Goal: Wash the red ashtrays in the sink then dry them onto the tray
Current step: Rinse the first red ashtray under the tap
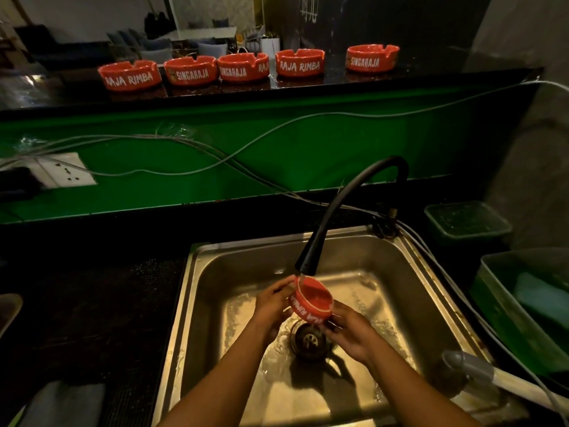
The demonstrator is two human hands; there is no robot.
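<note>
Head view looks down on two bare forearms reaching into a steel sink [209, 272], water pooling around the drain [308, 339]. Just above the drain, the left hand [272, 306] curls its fingers around the left side of a red ashtray [314, 298], while the right hand [349, 331] pinches its lower right rim with thumb and fingers. The ashtray is tilted, its hollow facing up and toward the right, white lettering on its side wall. A black gooseneck faucet [341, 204] arches over from the back right corner, its nozzle directly above the ashtray's upper rim, water running onto it. To the right of the sink stand a green bin [498, 306] and, behind it, a smaller green container [466, 223]. Grey cables [215, 152] trail along the green wall panel. Farther back, on a dark counter [308, 84], five more red ashtrays [243, 67] stand upright in a row, the rightmost set apart.
</note>
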